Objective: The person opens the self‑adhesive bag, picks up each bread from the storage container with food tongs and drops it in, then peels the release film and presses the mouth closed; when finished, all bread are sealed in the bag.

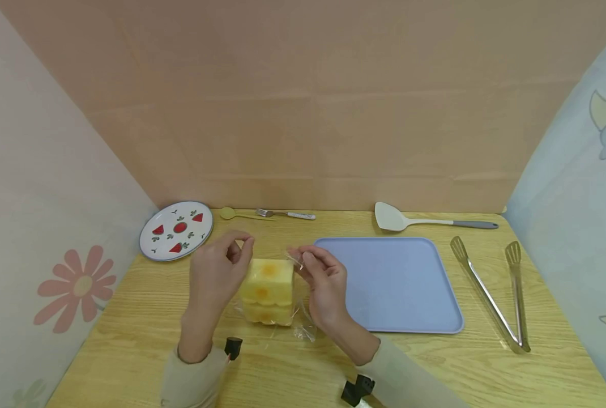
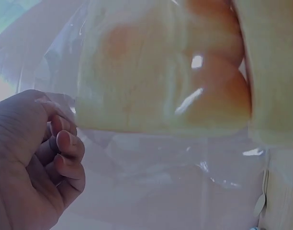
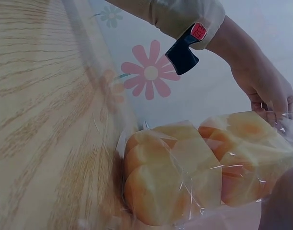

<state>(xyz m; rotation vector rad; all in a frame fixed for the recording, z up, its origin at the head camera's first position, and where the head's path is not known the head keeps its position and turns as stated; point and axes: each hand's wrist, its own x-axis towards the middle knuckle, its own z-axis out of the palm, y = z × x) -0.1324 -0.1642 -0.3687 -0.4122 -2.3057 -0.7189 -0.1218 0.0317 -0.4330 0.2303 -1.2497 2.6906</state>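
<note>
Two pale yellow loaves of bread [image 1: 268, 283] with browned patches sit one above the other inside a clear plastic bag [image 1: 305, 331]. My left hand [image 1: 215, 275] is at the upper left of the bread, and in the left wrist view its thumb and forefinger pinch the bag's film. On the other side, my right hand [image 1: 328, 286] pinches a piece of the film between thumb and fingers near the bread's top right corner. The right wrist view shows both loaves [image 3: 173, 172] side by side through the shiny film, with the left hand [image 3: 264, 86] beyond them.
A light blue tray [image 1: 395, 283] lies right of the bread, with open metal tongs [image 1: 491, 300] beyond it. Along the back are a white spatula [image 1: 392, 217], a fork [image 1: 298, 215] and a yellow spoon [image 1: 227, 213]. A strawberry-patterned plate [image 1: 160, 218] stands at the back left.
</note>
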